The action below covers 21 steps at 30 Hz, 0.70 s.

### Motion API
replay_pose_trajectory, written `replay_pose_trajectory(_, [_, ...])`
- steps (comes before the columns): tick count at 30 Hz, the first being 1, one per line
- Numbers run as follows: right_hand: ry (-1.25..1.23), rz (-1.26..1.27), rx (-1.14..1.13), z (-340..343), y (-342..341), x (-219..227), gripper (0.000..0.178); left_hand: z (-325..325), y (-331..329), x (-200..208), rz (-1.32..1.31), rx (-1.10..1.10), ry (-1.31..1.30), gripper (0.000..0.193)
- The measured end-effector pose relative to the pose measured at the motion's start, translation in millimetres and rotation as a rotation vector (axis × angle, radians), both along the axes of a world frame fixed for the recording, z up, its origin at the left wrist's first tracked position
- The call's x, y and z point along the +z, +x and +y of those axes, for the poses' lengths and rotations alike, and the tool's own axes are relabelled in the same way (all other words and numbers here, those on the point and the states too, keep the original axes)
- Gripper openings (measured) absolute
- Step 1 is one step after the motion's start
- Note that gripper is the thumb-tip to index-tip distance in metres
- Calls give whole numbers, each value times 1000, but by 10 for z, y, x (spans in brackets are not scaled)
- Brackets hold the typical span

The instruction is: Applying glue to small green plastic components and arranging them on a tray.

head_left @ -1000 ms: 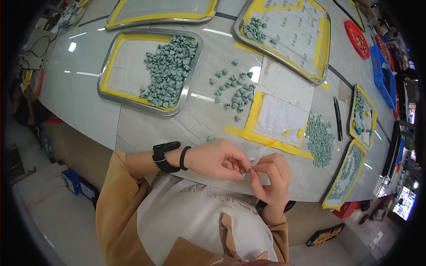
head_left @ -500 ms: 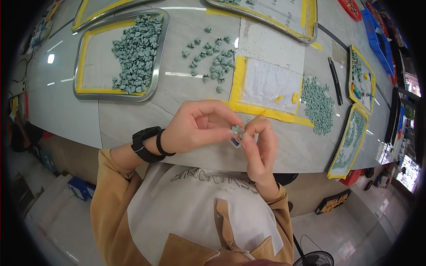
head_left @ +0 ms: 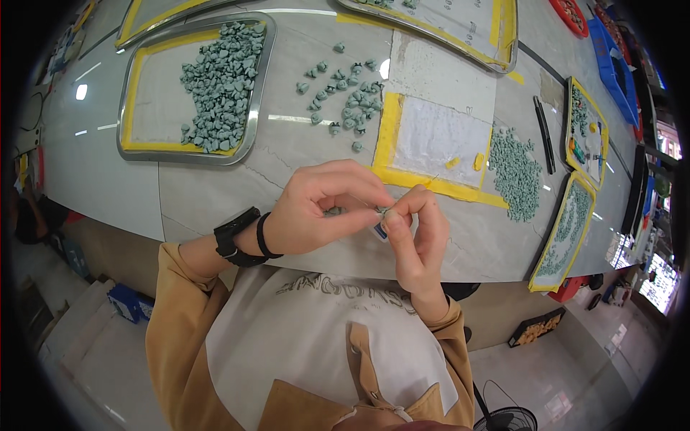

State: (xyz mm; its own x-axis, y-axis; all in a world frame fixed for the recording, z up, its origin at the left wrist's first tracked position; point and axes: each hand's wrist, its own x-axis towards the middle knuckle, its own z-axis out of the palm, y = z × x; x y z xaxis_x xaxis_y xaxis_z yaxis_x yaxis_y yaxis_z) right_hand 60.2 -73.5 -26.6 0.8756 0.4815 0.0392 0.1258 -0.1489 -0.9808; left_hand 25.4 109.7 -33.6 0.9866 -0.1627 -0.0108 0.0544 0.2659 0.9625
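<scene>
My left hand [head_left: 327,205], with a black watch and band at its wrist, is closed in a pinch on a small grey-green molded piece [head_left: 383,212], mostly covered by the fingertips. Thumb and forefinger of my right hand [head_left: 419,233] press together against the same spot; what they hold is too small and hidden to name. Just under the fingertips shows a small blue-and-white object [head_left: 380,231], whose kind I cannot tell. Beyond the hands, loose grey-green pieces [head_left: 357,108] lie scattered on the grey table.
A metal tray [head_left: 251,136] edged inside with yellow tape holds many such pieces at left. A yellow-taped white sheet [head_left: 431,136] carries yellow bits. Right of it lie a heap of smaller green pieces [head_left: 514,176], two black pens or tweezers [head_left: 544,135] and a small tray [head_left: 537,280].
My fingertips have come closer together around the grey-green piece, which is now more hidden. My right thumb has shifted slightly up and left.
</scene>
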Motion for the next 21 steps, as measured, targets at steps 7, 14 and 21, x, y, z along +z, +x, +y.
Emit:
replay_pose_trajectory(7, [46,-31,-26,20,-33,-53,9,-8,6,21,27,30,41,22])
replay_pose_trajectory(14, [-60,-242,-103,32,-34,-83,13,12,40,13,-60,10,135,19])
replay_pose_trajectory(21, [9,-387,-144,63,-11,-89,20,53,32,-43,168,-46,-241,21])
